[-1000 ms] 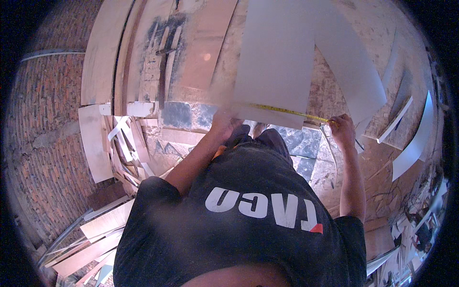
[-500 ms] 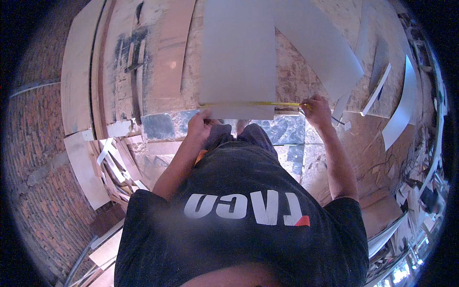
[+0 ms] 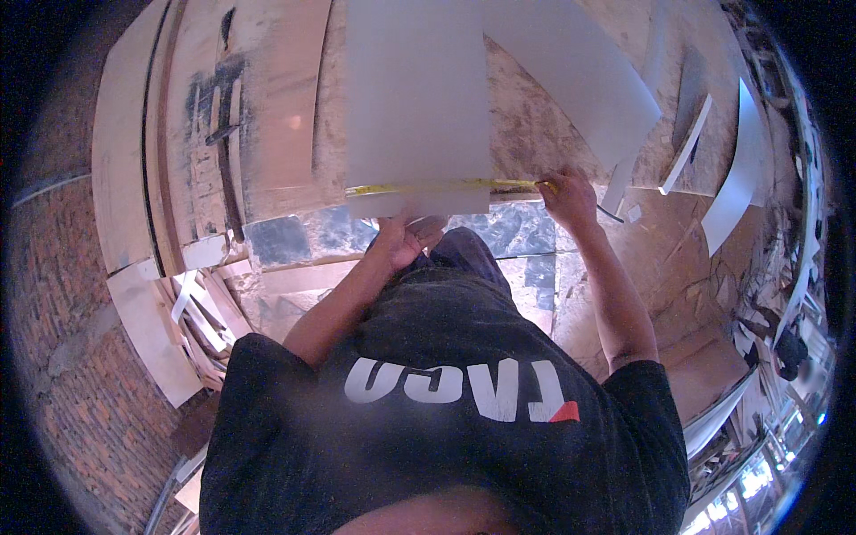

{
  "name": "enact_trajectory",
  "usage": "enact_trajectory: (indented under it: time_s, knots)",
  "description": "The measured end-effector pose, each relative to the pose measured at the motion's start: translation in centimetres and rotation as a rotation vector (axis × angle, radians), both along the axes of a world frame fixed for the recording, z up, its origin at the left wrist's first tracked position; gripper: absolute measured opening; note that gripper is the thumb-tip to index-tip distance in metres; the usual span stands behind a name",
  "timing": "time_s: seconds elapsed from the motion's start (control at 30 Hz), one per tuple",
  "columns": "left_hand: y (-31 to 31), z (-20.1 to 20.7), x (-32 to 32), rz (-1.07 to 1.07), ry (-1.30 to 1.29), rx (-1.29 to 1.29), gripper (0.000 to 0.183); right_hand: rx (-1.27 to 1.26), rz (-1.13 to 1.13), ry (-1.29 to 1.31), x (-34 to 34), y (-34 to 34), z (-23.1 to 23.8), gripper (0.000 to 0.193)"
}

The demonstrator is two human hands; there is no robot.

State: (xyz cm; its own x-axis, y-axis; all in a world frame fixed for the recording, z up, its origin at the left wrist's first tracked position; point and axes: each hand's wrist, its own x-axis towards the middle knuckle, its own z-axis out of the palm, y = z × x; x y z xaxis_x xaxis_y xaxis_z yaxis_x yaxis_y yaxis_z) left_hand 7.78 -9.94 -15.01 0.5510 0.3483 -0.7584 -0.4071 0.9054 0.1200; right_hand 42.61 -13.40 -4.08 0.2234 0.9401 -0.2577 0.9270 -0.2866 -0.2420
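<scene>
A long pale grey panel [image 3: 417, 98] lies on the workbench, its narrow near end jutting past the bench's front edge. Across that end runs a yellow tape measure blade [image 3: 383, 189], which reaches beyond the panel's right side. My right hand [image 3: 571, 203] is closed around the tape measure at the blade's right end. My left hand [image 3: 408, 241] is at the panel's near edge, below the blade. Its fingers are curled together and partly blurred; whatever they hold is too small to make out.
Another grey sheet [image 3: 580, 80] lies slanted on the workbench [image 3: 526, 134] to the right, with narrow white strips [image 3: 687, 147] beyond it. Offcuts [image 3: 201, 308] lean at the lower left, near a brick wall [image 3: 67, 294]. Scraps litter the right side.
My left hand has moved right, from the panel's left corner to below the middle of its near edge. The right hand still holds the tape measure, and the whole view has shifted slightly.
</scene>
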Motion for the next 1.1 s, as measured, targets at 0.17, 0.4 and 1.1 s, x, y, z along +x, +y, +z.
enact_trajectory:
  time_s: [0.17, 0.4, 1.1]
  knots:
    - [0.6, 1.1, 1.2, 0.003, -0.035, 0.042, 0.06, 0.047, 0.022, -0.035, -0.2, -0.2, 0.0, 0.021]
    - [1.0, 1.5, 1.1, -0.004, 0.002, 0.111, 0.061, 0.06, 0.044, -0.078, -0.3, -0.5, -0.4, 0.023]
    - [1.8, 4.6, 1.9, 0.069, -0.001, 0.033, 0.076, 0.098, 0.021, -0.074, -0.5, -1.3, 0.1, 0.017]
